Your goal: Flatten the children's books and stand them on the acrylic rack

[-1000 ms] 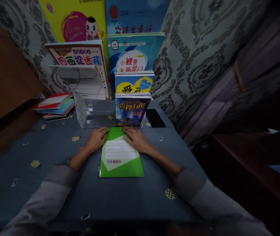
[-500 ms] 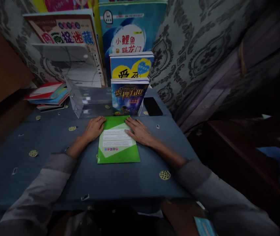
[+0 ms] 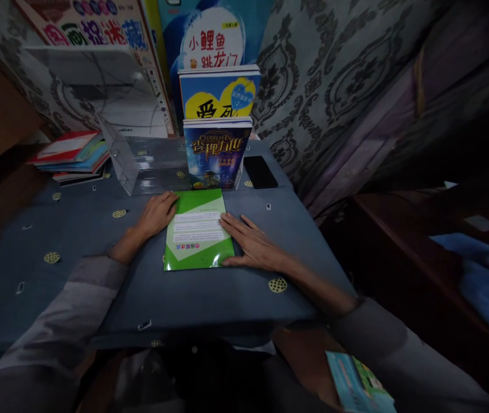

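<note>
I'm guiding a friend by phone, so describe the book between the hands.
On the blue tablecloth, find the clear rack. In front of it, between the left hand and right hand, lies the green book. Unlike the upright books behind it, it lies flat.

Blue cloth-covered worktop (image 3: 210, 298), far right: flat black rectangular phone (image 3: 261, 172)
Behind: grey, dark-patterned wall covering (image 3: 334, 57)
Right: purplish-grey fabric curtain (image 3: 367, 143), tan tie (image 3: 419, 83)
Lower right: crumpled blue cloth (image 3: 485, 287)

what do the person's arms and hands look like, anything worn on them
The left hand and right hand are bare, without gloves. The left sleeve and right sleeve are grey, darker at the end and lighter further up, stopping short of the wrists.
</note>
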Demonstrator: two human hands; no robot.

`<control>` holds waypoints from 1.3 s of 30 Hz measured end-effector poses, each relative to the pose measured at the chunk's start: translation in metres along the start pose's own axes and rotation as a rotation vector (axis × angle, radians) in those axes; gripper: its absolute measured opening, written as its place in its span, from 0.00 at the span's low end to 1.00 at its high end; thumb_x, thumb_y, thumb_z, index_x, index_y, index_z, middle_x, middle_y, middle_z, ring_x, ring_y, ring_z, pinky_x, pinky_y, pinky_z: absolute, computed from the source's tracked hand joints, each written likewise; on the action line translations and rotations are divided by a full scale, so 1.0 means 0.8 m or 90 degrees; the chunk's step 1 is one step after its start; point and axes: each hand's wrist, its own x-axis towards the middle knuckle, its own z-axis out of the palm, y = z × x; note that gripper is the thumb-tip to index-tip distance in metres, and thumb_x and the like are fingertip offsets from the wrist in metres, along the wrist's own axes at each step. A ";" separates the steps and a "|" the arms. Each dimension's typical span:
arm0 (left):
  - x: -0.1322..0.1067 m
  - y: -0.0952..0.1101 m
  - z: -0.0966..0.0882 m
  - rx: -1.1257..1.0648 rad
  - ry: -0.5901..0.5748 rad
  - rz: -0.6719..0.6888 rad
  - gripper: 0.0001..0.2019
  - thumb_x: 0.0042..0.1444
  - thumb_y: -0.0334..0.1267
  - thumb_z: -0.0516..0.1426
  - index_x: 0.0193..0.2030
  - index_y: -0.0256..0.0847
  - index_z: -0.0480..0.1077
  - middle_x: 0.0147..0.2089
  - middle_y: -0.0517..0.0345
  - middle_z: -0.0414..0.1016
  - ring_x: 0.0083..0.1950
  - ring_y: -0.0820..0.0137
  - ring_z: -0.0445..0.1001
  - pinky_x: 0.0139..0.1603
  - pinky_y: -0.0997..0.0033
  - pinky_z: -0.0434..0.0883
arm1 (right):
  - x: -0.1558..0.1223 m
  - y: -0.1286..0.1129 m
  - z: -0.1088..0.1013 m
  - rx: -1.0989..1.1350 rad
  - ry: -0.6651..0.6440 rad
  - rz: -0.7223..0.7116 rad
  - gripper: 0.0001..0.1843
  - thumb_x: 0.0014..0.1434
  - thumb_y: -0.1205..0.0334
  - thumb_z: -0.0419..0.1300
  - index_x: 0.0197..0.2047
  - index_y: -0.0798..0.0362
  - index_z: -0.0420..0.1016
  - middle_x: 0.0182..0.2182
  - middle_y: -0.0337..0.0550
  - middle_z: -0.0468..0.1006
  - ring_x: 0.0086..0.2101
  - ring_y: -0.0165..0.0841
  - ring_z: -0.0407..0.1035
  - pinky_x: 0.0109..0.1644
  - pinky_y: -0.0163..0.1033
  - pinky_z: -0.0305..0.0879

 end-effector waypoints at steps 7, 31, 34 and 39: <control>-0.043 0.009 -0.011 0.003 -0.102 0.044 0.29 0.71 0.47 0.39 0.73 0.35 0.52 0.76 0.44 0.52 0.77 0.59 0.48 0.74 0.49 0.49 | -0.003 -0.002 0.000 0.002 -0.002 0.004 0.60 0.56 0.23 0.50 0.77 0.55 0.35 0.74 0.57 0.45 0.72 0.47 0.42 0.75 0.59 0.38; -0.150 0.043 -0.018 -0.202 -0.056 0.041 0.25 0.70 0.45 0.46 0.71 0.44 0.58 0.75 0.46 0.54 0.75 0.56 0.55 0.71 0.51 0.62 | -0.057 -0.096 0.006 0.179 -0.031 0.080 0.50 0.54 0.41 0.68 0.73 0.51 0.56 0.73 0.55 0.50 0.72 0.52 0.40 0.72 0.63 0.46; -0.136 0.036 -0.027 -0.204 -0.089 0.046 0.24 0.69 0.44 0.47 0.69 0.44 0.61 0.73 0.47 0.58 0.74 0.56 0.57 0.71 0.52 0.62 | -0.069 -0.132 0.005 0.185 -0.050 0.070 0.46 0.54 0.47 0.70 0.71 0.50 0.60 0.73 0.55 0.52 0.72 0.53 0.40 0.71 0.65 0.49; -0.087 0.028 -0.028 -0.158 -0.130 0.084 0.25 0.68 0.45 0.49 0.69 0.43 0.61 0.71 0.47 0.63 0.72 0.56 0.60 0.71 0.50 0.59 | -0.071 -0.180 0.007 0.192 -0.058 0.047 0.38 0.60 0.55 0.65 0.71 0.50 0.59 0.71 0.56 0.56 0.71 0.55 0.42 0.70 0.67 0.50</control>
